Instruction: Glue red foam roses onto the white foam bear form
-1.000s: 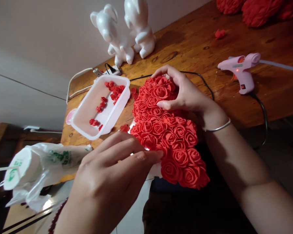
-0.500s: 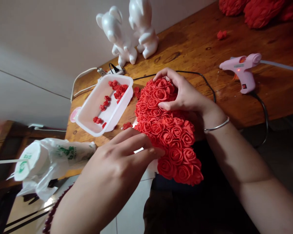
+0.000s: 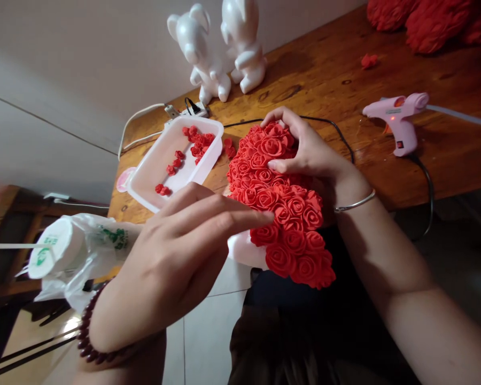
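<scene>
- The figure (image 3: 291, 206), packed with red roses, is held at the table's near side, its lower end out past the edge and above the lap.
- The right hand (image 3: 310, 152) grips the figure's upper end, thumb on the near face and fingers bent over the far side; how firmly they press cannot be told.
- The left hand (image 3: 184, 246) reaches across from the left, its index finger straight and its tip touching the roses about midway down; the thumb is hidden, so whether it pinches anything cannot be told.
- A smooth white surface (image 3: 244, 251) shows beside the roses, under that hand.
- The tub (image 3: 209, 167) stands close by, toward the table's left edge, its rim partly covered by the left hand; small roses (image 3: 202, 143) lie inside, mostly at the far end.
- Loose roses (image 3: 229, 148) sit in the narrow gap between tub and figure.
- To the right, a broad stretch of table (image 3: 320, 85) separates the figure from the glue gun (image 3: 404, 120); a black cord (image 3: 329, 123) curves across it behind the right hand.
- The gun lies in from the near edge, and its lead (image 3: 430, 198) drops over that edge.
- Two white bears (image 3: 212, 75) stand at the back edge, by the wall, well apart from the hands.
</scene>
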`<state>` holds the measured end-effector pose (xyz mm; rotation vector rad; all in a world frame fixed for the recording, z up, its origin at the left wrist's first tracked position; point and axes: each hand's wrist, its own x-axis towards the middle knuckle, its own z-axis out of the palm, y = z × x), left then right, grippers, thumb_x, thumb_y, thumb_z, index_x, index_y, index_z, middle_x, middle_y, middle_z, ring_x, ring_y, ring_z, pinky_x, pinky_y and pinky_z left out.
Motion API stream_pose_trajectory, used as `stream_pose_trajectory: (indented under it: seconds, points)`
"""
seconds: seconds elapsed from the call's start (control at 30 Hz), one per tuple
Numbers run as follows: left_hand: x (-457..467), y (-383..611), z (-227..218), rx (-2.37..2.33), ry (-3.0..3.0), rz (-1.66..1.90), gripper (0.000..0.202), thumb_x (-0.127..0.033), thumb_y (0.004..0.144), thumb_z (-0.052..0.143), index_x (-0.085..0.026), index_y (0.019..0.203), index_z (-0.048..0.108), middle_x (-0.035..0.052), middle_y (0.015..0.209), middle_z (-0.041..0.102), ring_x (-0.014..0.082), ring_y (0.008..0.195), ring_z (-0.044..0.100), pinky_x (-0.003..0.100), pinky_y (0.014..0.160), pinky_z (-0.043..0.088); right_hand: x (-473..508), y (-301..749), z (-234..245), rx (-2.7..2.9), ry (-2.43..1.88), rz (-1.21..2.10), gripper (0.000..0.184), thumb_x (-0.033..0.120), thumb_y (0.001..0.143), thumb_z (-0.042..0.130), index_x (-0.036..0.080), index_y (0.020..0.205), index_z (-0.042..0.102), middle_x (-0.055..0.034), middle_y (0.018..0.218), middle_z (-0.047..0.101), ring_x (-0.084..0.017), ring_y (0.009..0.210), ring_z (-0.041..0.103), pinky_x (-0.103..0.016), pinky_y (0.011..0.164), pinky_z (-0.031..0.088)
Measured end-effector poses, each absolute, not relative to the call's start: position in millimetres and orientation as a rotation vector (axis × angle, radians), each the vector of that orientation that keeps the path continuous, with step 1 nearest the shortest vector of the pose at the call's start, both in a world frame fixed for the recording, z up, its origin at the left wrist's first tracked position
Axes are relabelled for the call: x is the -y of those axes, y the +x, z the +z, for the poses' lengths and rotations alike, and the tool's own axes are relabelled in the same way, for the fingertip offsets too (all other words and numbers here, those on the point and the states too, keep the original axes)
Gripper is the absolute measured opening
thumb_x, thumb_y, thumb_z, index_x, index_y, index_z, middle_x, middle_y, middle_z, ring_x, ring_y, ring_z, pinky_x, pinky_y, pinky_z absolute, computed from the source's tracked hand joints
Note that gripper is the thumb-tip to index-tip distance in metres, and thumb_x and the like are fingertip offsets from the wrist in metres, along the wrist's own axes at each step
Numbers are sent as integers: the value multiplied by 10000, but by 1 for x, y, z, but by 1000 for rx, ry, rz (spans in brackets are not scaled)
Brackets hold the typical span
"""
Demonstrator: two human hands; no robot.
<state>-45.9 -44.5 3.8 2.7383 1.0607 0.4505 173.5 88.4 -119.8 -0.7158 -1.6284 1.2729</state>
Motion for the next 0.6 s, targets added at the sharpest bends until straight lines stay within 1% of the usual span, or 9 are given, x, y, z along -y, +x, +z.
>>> stream_pose_trajectory:
  seconds: [0.07, 0.13, 0.23, 0.3, 0.4, 0.47, 0.5, 0.57, 0.6]
  points:
    - [44, -48, 2, -974, 2784, 389, 435, 11, 919, 490, -241, 1219, 679, 4, 1177, 740, 180, 991, 612, 357, 876, 506, -88, 173, -120, 1635, -714, 1266, 664, 485, 631, 860, 248, 1162, 540, -51, 1232, 642, -296, 1153, 614, -433, 1046, 548]
    - [44, -49, -1, -923, 2814, 306, 475, 24, 909, 473, -263, 1219, 690, -13, 1222, 743, 188, 999, 636, 370, 891, 527, -88, 173, -119, 1638, -680, 1266, 664, 457, 635, 853, 240, 1185, 551, -51, 1251, 640, -299, 1185, 605, -439, 1076, 530]
    - [44, -50, -5, -877, 2828, 251, 473, 18, 915, 467, -259, 1214, 708, -8, 1236, 746, 195, 1021, 662, 378, 931, 554, -87, 173, -118, 1663, -595, 1239, 605, 429, 668, 819, 235, 1196, 595, -48, 1314, 628, -296, 1249, 581, -453, 1150, 472]
    - [46, -49, -5, -869, 2806, 235, 463, 9, 928, 450, -253, 1192, 725, 1, 1230, 750, 198, 1042, 672, 386, 961, 559, -87, 172, -117, 1705, -575, 1183, 536, 445, 687, 802, 238, 1154, 640, -46, 1339, 621, -299, 1291, 559, -463, 1183, 432]
    - [47, -48, -2, -860, 2724, 238, 448, -20, 958, 436, -264, 1192, 731, 9, 1211, 757, 196, 1056, 684, 384, 947, 572, -88, 171, -117, 1746, -597, 1129, 497, 493, 696, 802, 241, 1104, 669, -54, 1308, 635, -304, 1300, 553, -478, 1185, 418]
    - [42, -51, 0, -874, 2647, 357, 421, -66, 977, 466, -292, 1227, 718, 6, 1190, 763, 184, 1046, 690, 358, 887, 585, -88, 171, -117, 1742, -618, 1128, 512, 520, 689, 818, 244, 1093, 666, -57, 1277, 644, -299, 1273, 566, -481, 1166, 434]
    - [35, -55, -1, -962, 2600, 476, 407, -90, 981, 488, -306, 1244, 711, 2, 1183, 764, 176, 1038, 692, 343, 847, 585, -88, 171, -117, 1737, -627, 1132, 527, 529, 678, 830, 245, 1089, 663, -57, 1269, 645, -297, 1261, 571, -481, 1156, 443]
    - [12, -72, -7, -1316, 2485, 753, 382, -133, 976, 520, -316, 1256, 704, -6, 1188, 757, 161, 1005, 699, 323, 780, 567, -88, 172, -119, 1721, -641, 1143, 554, 533, 657, 852, 247, 1089, 656, -54, 1270, 641, -294, 1246, 576, -481, 1139, 459]
    - [-5, -86, -14, -1593, 2397, 880, 362, -147, 968, 524, -304, 1232, 715, -7, 1178, 757, 155, 978, 700, 327, 777, 554, -88, 172, -120, 1716, -644, 1151, 561, 528, 652, 858, 248, 1093, 654, -52, 1276, 639, -294, 1242, 577, -483, 1131, 466]
